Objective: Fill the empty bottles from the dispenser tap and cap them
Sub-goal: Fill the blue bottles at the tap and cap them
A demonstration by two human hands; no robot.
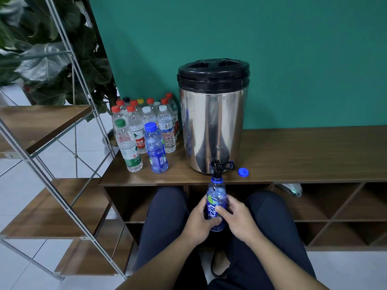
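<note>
Left hand (202, 218) and right hand (236, 216) both grip an uncapped bottle (216, 200) under the dispenser (213, 122) tap (216, 166); cap (243, 172) on table (303, 155).

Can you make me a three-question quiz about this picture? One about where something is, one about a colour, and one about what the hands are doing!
1. Where is the loose blue cap?
A. On the counter, right of the tap
B. On the floor
C. On top of the dispenser lid

2. What colour is the cap on the front-left bottle?
A. Red
B. Green
C. Yellow

3. How is the blue bottle held under the tap?
A. By one hand only
B. Standing alone on the counter
C. By both hands, uncapped

Answers:
1 A, it lies on the wood counter beside the tap.
2 B, its cap is green.
3 C, the left hand and right hand grip it, and its mouth is open below the spout.
</note>
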